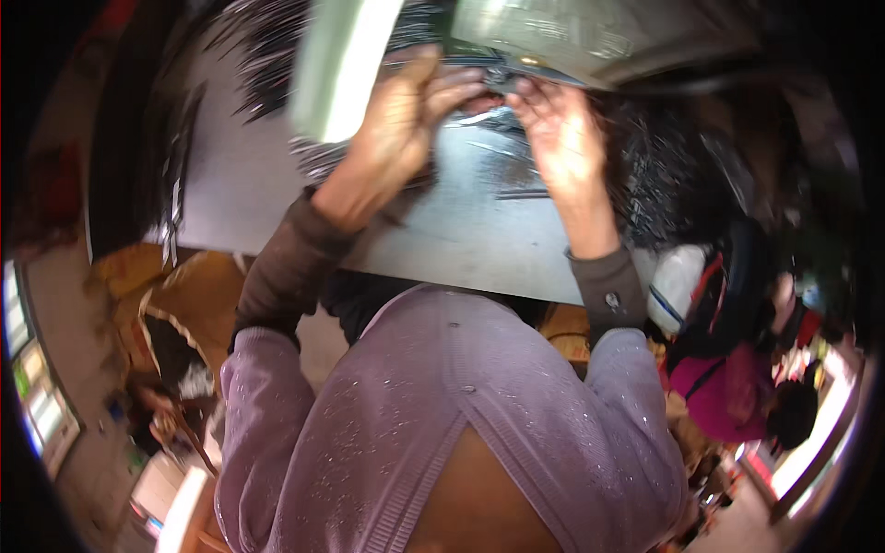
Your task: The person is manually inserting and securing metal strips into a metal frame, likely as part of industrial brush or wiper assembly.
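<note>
Both hands are raised over the far part of a grey metal-topped table (452, 230), blurred by motion. My left hand (401, 115) has its fingers bent inward toward a small dark piece (498, 78). From the other side, my right hand (564, 138) reaches the same piece with curled fingertips, its palm partly showing. What exactly the fingers pinch is smeared and cannot be made out. Piles of thin black strips lie beside the hands, one at the left (267, 55) and a larger heap at the right (659, 175). A short dark strip (523, 194) rests on the tabletop.
A bright pale-green panel (341, 69) stands close by my left hand. Above the hands is a clear plastic-covered thing (562, 41). An open brown sack (198, 300) is below the table's left side. A person in magenta clothing (724, 392) is at the right.
</note>
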The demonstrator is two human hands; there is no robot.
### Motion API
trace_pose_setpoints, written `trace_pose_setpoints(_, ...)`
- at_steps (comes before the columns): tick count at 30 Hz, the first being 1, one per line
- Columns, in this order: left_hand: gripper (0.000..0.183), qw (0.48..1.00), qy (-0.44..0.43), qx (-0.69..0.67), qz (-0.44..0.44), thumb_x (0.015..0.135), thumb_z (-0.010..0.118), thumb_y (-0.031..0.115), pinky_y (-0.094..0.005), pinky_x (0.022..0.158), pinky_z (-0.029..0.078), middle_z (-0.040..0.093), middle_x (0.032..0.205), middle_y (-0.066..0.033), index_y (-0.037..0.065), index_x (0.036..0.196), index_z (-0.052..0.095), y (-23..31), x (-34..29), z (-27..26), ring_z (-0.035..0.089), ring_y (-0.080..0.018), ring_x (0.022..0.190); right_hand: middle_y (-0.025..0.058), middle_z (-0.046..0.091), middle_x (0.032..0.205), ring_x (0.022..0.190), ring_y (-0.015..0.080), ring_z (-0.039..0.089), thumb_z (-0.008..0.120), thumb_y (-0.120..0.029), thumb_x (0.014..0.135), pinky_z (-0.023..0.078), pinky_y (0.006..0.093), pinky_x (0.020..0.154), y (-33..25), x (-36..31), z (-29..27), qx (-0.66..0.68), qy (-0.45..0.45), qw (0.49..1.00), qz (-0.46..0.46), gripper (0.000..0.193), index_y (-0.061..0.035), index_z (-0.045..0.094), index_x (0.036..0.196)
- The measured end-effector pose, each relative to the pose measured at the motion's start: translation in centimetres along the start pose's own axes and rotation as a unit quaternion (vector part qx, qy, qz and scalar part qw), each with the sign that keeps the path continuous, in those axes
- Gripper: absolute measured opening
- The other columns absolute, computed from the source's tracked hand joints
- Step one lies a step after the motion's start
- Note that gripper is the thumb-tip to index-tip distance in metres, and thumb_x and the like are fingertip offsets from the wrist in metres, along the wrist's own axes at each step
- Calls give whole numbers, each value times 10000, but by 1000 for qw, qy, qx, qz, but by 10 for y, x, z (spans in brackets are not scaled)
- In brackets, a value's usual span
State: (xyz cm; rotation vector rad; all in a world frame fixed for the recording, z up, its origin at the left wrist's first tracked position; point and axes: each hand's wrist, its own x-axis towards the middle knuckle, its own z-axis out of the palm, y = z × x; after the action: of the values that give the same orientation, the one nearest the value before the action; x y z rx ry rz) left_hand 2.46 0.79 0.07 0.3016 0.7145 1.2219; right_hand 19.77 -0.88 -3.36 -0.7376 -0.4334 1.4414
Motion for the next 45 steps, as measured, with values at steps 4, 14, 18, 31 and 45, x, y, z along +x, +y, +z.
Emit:
trace_pose_setpoints(4,108,1000,2,22,8,858,499,4,-465,780,542,557,876,-261,-87,910,471,6,10,-14,596,-415,852,140,597,873,757,234,616,459,-142,906,545,368,667,3,-4,13,-16,2,1000,-10,204,45,533,935)
trace_pose_setpoints(14,121,998,17,50,-44,857,473,-27,-536,811,511,533,896,-262,-137,906,459,17,18,-6,555,-455,933,110,642,766,601,128,607,552,-86,837,483,252,540,-109,-68,-42,-668,45,730,-135,152,7,636,924)
trace_pose_setpoints(18,144,995,-27,98,-13,858,469,-27,-530,802,518,525,912,-285,-149,927,435,19,25,-16,559,-457,921,118,625,745,606,247,605,610,-68,762,463,294,544,-130,-67,-63,-758,48,578,-300,103,-21,647,845)
trace_pose_setpoints(31,261,940,-185,286,-25,866,519,89,-347,691,545,617,848,-176,-37,1090,476,22,-24,-8,638,-234,716,37,587,763,712,222,558,673,-100,696,471,317,628,-124,-50,-57,-802,-72,453,-382,77,-61,646,757)
trace_pose_setpoints(45,106,982,-91,99,-133,859,562,139,-244,497,358,528,690,-36,34,849,563,-5,-10,-6,439,-106,531,25,608,637,529,47,537,606,-60,811,421,186,473,-3,-21,33,-518,-88,836,-157,96,25,615,855)
